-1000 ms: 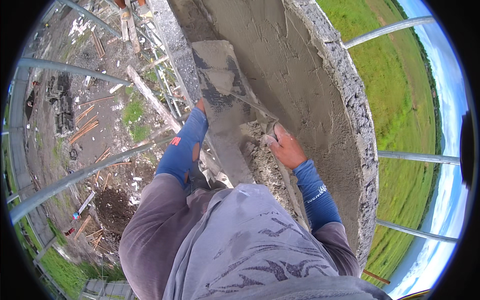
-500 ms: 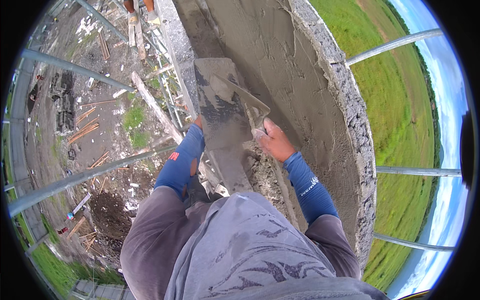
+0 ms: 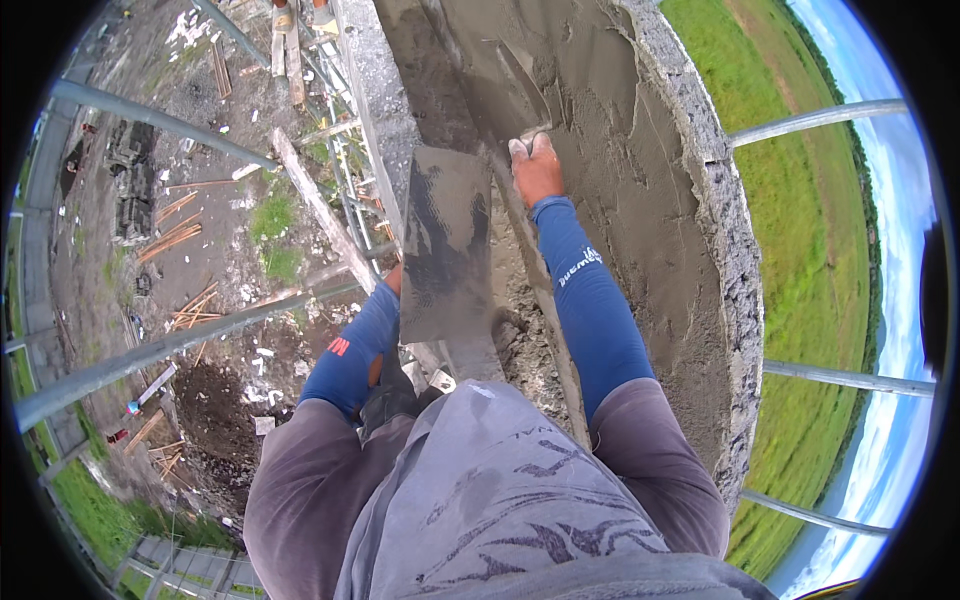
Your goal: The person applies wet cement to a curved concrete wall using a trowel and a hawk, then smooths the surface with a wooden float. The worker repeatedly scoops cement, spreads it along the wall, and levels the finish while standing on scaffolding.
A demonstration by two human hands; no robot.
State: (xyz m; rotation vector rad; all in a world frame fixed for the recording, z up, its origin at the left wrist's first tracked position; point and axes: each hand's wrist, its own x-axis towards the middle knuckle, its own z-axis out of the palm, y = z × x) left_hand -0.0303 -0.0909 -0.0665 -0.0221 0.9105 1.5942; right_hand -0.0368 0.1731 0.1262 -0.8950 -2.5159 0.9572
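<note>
My right hand (image 3: 538,168) is closed round the handle of a trowel (image 3: 530,100), reaching out ahead over a trough-like bed of wet grey mortar (image 3: 610,150). The trowel's blade is coated in mortar and lies on or just over the surface; contact is hard to tell. On the left, my left hand (image 3: 394,281) holds a rectangular mortar board (image 3: 445,245) from its left side and below. Most of those fingers are hidden under the board. Wet mortar smears partly cover its dark face.
A rough concrete rim (image 3: 735,230) curves along the right, with metal rails (image 3: 820,119) beyond it. Left of the concrete edge (image 3: 375,90) is a drop to ground strewn with timber (image 3: 172,240) and blocks. Another person's feet (image 3: 283,20) stand on planks at the far left.
My right hand and the trowel have moved from over the board forward onto the mortar bed. Less mortar is on the board now. The view has shifted slightly.
</note>
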